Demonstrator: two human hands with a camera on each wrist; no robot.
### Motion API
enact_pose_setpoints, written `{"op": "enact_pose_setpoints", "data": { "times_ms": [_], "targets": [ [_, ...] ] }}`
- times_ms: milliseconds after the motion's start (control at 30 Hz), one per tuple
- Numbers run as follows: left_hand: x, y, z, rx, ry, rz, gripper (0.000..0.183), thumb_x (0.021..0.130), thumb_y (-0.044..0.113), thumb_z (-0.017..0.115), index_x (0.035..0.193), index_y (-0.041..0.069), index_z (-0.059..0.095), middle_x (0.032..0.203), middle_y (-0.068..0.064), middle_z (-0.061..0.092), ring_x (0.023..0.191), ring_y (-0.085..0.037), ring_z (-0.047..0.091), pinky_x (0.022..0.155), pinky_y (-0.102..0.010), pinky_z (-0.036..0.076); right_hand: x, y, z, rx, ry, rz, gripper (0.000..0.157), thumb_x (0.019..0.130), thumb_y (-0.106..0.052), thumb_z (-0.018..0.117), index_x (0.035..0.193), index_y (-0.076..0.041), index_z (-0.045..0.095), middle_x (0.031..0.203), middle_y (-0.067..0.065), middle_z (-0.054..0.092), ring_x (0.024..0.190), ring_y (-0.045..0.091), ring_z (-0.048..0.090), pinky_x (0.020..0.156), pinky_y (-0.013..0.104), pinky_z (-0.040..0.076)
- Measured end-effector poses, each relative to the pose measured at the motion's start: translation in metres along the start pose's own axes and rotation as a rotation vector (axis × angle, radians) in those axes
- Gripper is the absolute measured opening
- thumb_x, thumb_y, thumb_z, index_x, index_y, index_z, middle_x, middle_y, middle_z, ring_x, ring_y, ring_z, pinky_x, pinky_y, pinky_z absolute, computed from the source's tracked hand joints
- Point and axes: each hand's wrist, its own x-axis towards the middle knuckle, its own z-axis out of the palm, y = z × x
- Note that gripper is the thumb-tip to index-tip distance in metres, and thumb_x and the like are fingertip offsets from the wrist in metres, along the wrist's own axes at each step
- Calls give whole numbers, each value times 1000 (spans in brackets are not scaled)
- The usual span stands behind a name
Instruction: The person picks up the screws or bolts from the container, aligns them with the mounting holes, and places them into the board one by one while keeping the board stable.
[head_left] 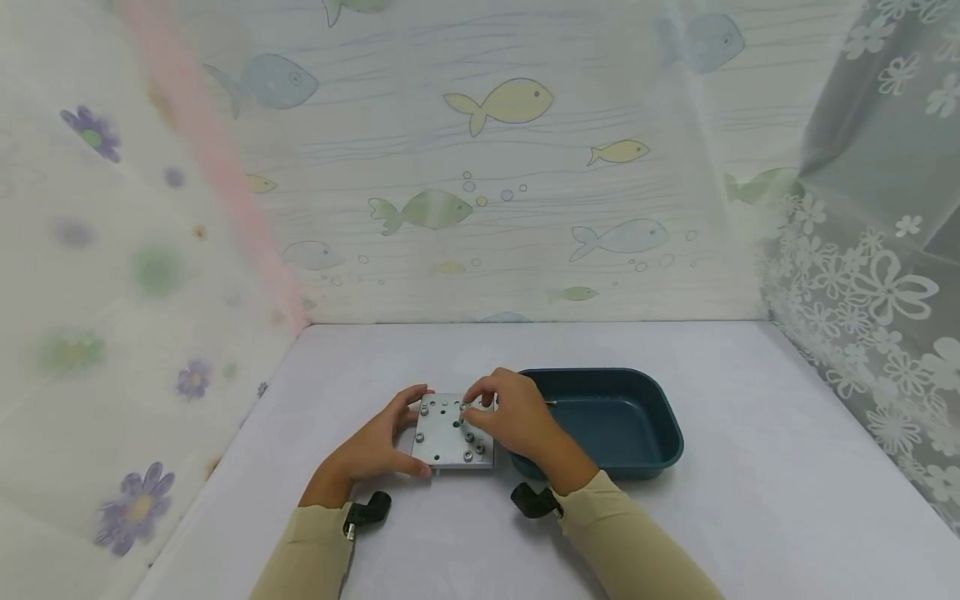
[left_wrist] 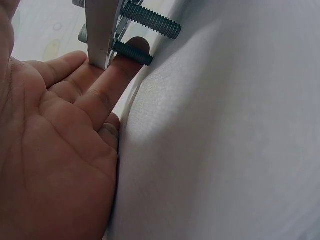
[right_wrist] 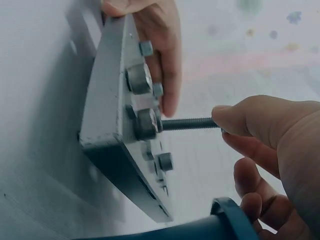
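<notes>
- Left hand grips the metal plate by its edges.
- Right hand pinches a screw over it.
- Blue tray sits beside, on the bench.

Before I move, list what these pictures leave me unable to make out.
Right wrist view: far end of the threaded rod, hidden behind a bolt head.
Left wrist view: upper part of the plate, cut off by the top edge.
Head view: the shiny piece beside the right hand, too small to identify.
</notes>
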Motion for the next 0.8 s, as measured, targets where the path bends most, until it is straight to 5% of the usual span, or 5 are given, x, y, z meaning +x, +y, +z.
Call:
{"op": "enact_pose_setpoints", "data": {
  "times_ms": [800],
  "targets": [
    [0,-1,0,2,-5,6,129,62,24,100,164,24,21,150,0,57,147,-20,42,124,-58,12,-1,1,9,-27,49,44,10,92,-29,79,102,-27,80,85,-7,59,74,11,51,63,27,44]
  ]
}}
